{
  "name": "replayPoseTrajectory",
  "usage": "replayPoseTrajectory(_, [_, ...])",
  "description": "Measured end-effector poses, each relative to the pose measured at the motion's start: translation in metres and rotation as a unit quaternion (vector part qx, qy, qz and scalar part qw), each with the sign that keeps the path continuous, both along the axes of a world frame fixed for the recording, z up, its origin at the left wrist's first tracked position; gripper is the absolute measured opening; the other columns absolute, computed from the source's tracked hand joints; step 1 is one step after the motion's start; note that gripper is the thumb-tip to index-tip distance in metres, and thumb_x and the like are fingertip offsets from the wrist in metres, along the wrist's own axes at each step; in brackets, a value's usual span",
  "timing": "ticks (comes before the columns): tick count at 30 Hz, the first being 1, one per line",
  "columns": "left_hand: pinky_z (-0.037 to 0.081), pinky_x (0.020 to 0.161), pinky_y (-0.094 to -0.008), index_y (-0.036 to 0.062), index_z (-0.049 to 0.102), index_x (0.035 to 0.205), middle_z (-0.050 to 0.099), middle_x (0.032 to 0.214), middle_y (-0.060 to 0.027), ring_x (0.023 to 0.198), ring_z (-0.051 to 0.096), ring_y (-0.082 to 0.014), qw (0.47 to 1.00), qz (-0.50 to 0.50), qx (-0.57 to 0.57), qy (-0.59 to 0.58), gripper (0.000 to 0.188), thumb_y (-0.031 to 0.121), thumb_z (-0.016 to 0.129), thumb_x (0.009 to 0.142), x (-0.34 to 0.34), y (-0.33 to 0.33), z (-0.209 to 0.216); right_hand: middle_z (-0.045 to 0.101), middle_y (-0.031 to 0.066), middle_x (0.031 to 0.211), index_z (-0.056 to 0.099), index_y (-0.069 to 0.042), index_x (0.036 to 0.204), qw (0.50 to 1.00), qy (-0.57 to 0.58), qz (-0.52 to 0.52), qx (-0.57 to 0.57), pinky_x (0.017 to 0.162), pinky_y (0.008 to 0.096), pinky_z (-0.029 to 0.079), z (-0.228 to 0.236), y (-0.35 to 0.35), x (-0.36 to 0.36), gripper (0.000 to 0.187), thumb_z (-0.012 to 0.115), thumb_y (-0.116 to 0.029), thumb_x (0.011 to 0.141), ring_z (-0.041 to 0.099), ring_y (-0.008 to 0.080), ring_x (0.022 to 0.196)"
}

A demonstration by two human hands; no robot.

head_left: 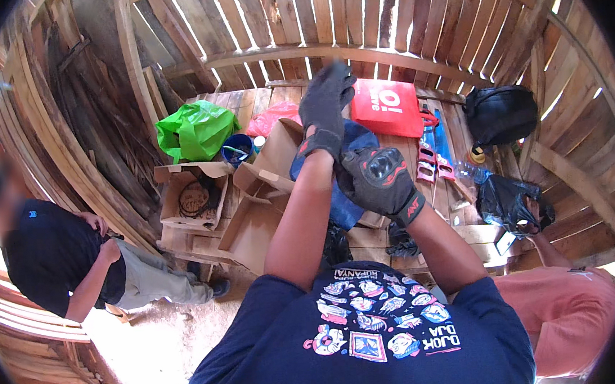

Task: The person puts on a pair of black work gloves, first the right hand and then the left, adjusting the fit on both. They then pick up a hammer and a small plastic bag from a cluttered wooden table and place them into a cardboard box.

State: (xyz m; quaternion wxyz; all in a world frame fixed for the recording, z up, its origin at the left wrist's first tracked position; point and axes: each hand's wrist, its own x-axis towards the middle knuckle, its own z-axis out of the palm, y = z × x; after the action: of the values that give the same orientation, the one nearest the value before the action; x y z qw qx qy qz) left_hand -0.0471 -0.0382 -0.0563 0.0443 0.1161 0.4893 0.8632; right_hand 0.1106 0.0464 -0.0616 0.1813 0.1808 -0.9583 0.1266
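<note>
Both my hands wear dark grey work gloves with red trim. My left hand (324, 111) is raised over the table, fingers stretched upward and slightly blurred, palm side turned partly to the right. My right hand (380, 179), with a hard black knuckle guard on its back, is curled against my left wrist at the cuff of the left glove (320, 145). Its fingertips are partly hidden there. Behind and below both hands lies a blue denim-like cloth (345, 207), mostly covered by them.
Open cardboard boxes (235, 234), a green bag (198, 130), a blue cup (237, 150) and a red bag (385, 108) stand on the wooden table (470, 235). Rightward are pink-and-white sandals (426, 162), a black backpack (501, 114) and a black plastic bag (507, 201). One person (59, 247) stands left, another (562, 309) right.
</note>
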Motion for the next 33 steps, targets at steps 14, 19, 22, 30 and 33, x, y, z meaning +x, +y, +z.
replayPoseTrajectory(14, [0.055, 0.095, -0.0404, 0.0031, 0.078, 0.115, 0.079, 0.111, -0.0153, 0.104, 0.074, -0.029, 0.943, 0.123, -0.276, 0.143, 0.052, 0.05, 0.076, 0.093, 0.012, 0.011, -0.03, 0.071, 0.014, 0.085, 0.072, -0.012, 0.098, 0.99, 0.125, -0.028, -0.061, 0.067, 0.0498, 0.055, 0.001, 0.003, 0.005, 0.015, 0.071, -0.024, 0.09, 0.07, 0.0367, 0.08])
replayPoseTrajectory(19, [0.05, 0.108, -0.0386, 0.0002, 0.069, 0.133, 0.072, 0.133, -0.0119, 0.123, 0.066, -0.0236, 0.976, 0.035, -0.142, 0.16, 0.046, 0.031, 0.073, 0.101, 0.038, 0.02, -0.015, 0.071, 0.0127, 0.084, 0.07, -0.014, 0.098, 0.993, 0.109, 0.043, -0.033, 0.065, 0.0489, 0.055, -0.002, -0.002, 0.02, 0.013, 0.073, -0.021, 0.087, 0.07, 0.0352, 0.076])
replayPoseTrajectory(22, [0.042, 0.115, -0.0378, 0.0043, 0.065, 0.142, 0.064, 0.145, -0.0099, 0.133, 0.057, -0.0219, 0.982, -0.081, -0.056, 0.164, 0.051, 0.037, 0.068, 0.103, 0.018, 0.024, -0.05, 0.069, 0.0126, 0.08, 0.07, -0.012, 0.099, 0.987, 0.137, 0.086, -0.016, 0.062, 0.0498, 0.054, 0.01, -0.013, 0.02, 0.015, 0.074, -0.021, 0.087, 0.069, 0.035, 0.072])
replayPoseTrajectory(30, [0.036, 0.122, -0.0451, 0.0043, 0.049, 0.153, 0.058, 0.147, -0.0143, 0.136, 0.055, -0.0284, 0.983, -0.175, 0.051, -0.025, 0.067, 0.049, 0.06, 0.106, 0.031, 0.032, -0.034, 0.067, 0.0102, 0.074, 0.07, -0.012, 0.095, 0.979, 0.177, 0.094, 0.024, 0.06, 0.047, 0.053, 0.007, -0.01, 0.013, 0.009, 0.07, -0.019, 0.09, 0.069, 0.0316, 0.069])
replayPoseTrajectory(33, [0.036, 0.125, -0.0574, -0.001, 0.046, 0.152, 0.056, 0.148, -0.022, 0.143, 0.051, -0.0377, 0.972, -0.107, 0.166, 0.128, 0.065, 0.049, 0.049, 0.11, 0.019, 0.032, -0.057, 0.066, 0.0094, 0.073, 0.07, -0.013, 0.093, 0.98, 0.166, 0.113, -0.015, 0.06, 0.0461, 0.053, 0.001, -0.016, 0.016, 0.009, 0.072, -0.021, 0.088, 0.068, 0.0312, 0.068])
